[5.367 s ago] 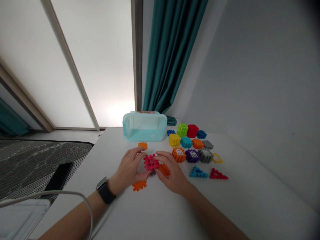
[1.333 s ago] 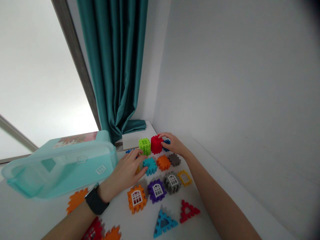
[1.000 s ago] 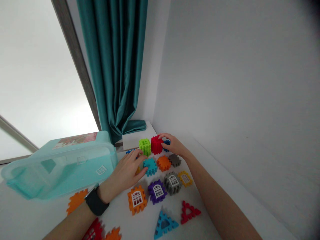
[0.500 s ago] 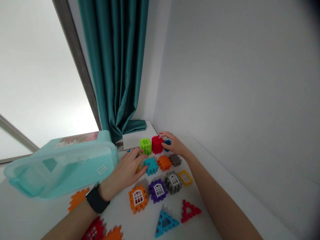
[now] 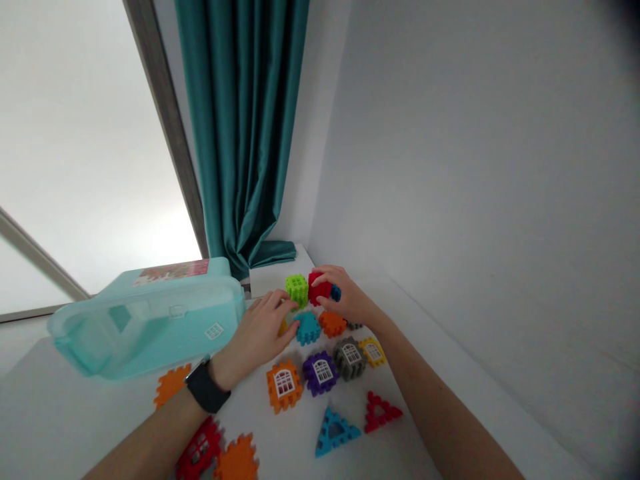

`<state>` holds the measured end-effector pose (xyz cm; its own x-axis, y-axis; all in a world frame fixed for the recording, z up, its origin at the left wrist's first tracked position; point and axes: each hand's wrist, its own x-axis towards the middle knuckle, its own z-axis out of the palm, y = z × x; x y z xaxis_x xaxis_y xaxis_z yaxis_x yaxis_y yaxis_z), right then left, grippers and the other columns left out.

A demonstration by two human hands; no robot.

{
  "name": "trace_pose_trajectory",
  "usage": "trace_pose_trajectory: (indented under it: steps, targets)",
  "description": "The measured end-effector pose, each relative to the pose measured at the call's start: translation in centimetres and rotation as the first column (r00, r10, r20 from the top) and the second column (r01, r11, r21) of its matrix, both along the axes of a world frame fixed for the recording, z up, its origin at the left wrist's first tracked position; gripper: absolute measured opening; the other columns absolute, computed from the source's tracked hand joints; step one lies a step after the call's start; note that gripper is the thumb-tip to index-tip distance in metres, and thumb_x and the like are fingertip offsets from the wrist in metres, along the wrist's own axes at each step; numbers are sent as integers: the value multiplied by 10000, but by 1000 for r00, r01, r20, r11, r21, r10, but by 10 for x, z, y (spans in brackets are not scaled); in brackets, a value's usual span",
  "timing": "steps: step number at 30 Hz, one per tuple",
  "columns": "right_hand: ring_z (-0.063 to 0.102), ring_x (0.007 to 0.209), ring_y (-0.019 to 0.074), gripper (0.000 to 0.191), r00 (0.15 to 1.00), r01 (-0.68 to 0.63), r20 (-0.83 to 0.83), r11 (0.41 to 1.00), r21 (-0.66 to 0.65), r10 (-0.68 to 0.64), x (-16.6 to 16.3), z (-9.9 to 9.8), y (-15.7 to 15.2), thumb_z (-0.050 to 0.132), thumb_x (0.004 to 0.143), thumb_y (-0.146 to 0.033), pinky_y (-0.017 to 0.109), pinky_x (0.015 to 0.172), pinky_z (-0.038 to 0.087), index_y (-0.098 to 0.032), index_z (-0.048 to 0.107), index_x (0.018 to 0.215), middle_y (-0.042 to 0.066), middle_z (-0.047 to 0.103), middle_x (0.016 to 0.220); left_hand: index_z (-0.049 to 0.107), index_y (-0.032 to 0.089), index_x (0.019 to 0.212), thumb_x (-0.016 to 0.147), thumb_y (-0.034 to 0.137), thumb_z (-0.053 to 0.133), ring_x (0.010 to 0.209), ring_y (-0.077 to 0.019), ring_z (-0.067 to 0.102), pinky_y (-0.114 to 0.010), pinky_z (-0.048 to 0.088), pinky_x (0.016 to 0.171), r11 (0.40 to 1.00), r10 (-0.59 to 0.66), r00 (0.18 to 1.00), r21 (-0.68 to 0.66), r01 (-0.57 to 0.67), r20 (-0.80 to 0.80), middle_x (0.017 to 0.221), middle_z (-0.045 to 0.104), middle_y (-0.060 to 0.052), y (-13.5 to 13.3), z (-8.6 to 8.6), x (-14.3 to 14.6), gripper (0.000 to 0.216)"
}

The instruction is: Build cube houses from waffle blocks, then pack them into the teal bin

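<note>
While the aqua plastic box sits on the desk, its label too blurred to read, my right grip closes narrowly on the red waffle block; my left grip, spread wide, rests just beside the teal block.

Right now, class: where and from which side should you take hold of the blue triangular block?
Pinch its two slanted sides from above, probably: the blue triangular block tapers to a corner and sits apart from the purple block and the red triangle.
</note>
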<state>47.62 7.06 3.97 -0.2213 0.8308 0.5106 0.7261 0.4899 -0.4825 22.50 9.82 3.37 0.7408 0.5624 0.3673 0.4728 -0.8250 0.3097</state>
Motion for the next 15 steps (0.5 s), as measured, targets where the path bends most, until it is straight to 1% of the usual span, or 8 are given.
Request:
trace_pose_trajectory:
  steps: [4, 7, 9, 12, 15]
  targets:
    - [532, 1283, 275, 245, 1000, -25, -8, 1000, 16, 25, -11, 6, -14, 671, 812, -206, 507, 1128, 377, -261, 664, 1051, 80, 642, 1286, 617, 200, 1142, 948, 307, 540, 1039, -262, 607, -443, 515, 916, 1000, -20, 1000, 17, 20, -2, 1157, 600, -97, -7, 5, -5, 234]
    - [555, 1266, 269, 224, 999, -43, -18, 999, -11, 43, -19, 8, -25, 661, 838, -225, 492, 1138, 375, -263, 667, 1059, 71, 655, 1269, 620, 200, 1137, 954, 304, 535, 997, -253, 616, -420, 510, 878, 998, -38, 999, 50, 39, -22, 1124, 628, -92, -13, 8, -10, 227]
    - [599, 1198, 259, 225, 999, -42, -32, 998, -51, 41, -25, 8, -33, 636, 856, -225, 473, 1097, 421, -257, 665, 1077, 68, 680, 1221, 625, 203, 1126, 961, 310, 527, 980, -253, 621, -414, 501, 861, 996, -41, 998, 72, 44, -44, 1099, 649, -87, -18, 10, -14, 220]
    - [652, 1067, 242, 218, 999, -28, -42, 993, -112, 24, -36, 8, -42, 597, 877, -225, 436, 994, 494, -244, 663, 1084, 66, 718, 1115, 634, 205, 1116, 968, 318, 523, 962, -258, 633, -422, 486, 864, 994, -35, 996, 102, 43, -87, 1048, 680, -80, -26, 14, -23, 216]
    - [670, 1028, 235, 190, 999, -26, -25, 990, -136, 23, -51, 11, -49, 579, 889, -224, 416, 960, 511, -240, 668, 1057, 61, 730, 1077, 635, 198, 1097, 968, 324, 524, 969, -266, 646, -428, 483, 872, 992, -15, 993, 122, 29, -120, 1024, 697, -79, -32, 18, -38, 211]
